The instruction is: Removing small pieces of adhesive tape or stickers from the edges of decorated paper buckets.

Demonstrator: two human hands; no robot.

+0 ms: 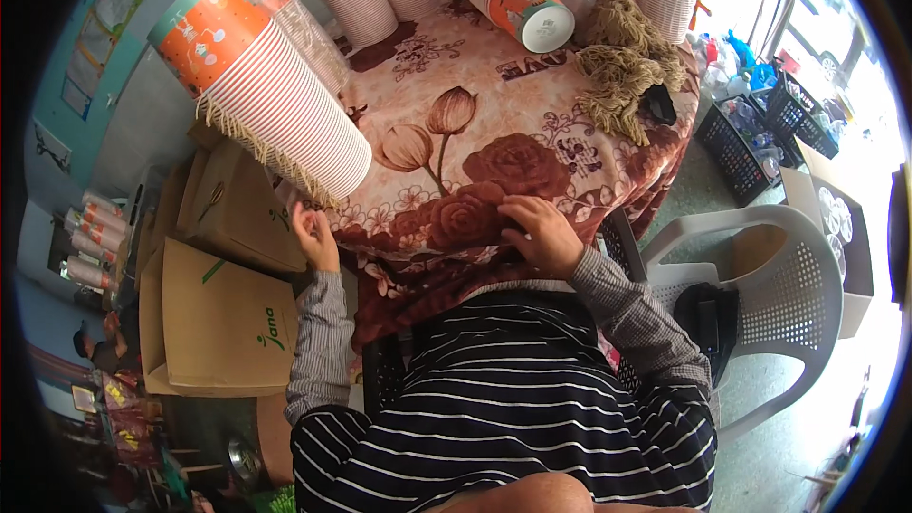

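A tall stack of paper cups (285, 95), orange and teal at one end and striped with stacked rims, lies tilted at the table's left. Short beige strings (256, 154) hang along its lower side. Just below the stack's near end, my left hand (315, 237) is raised by the table edge, fingers apart and nothing seen in them. My right hand (546, 236) rests on the flowered tablecloth (399, 104), fingers loosely bent and spread, no object visible under them. A shorter cup stack (522, 5) lies at the back, beside a heap of beige string (622, 71).
Wrapped cup stacks (351, 0) line the table's back. A small black object (658, 104) lies by the string. Cardboard boxes (223, 313) stand at left. On the right are a white plastic chair (788, 294), dark crates (746, 147) and an open carton (855, 275).
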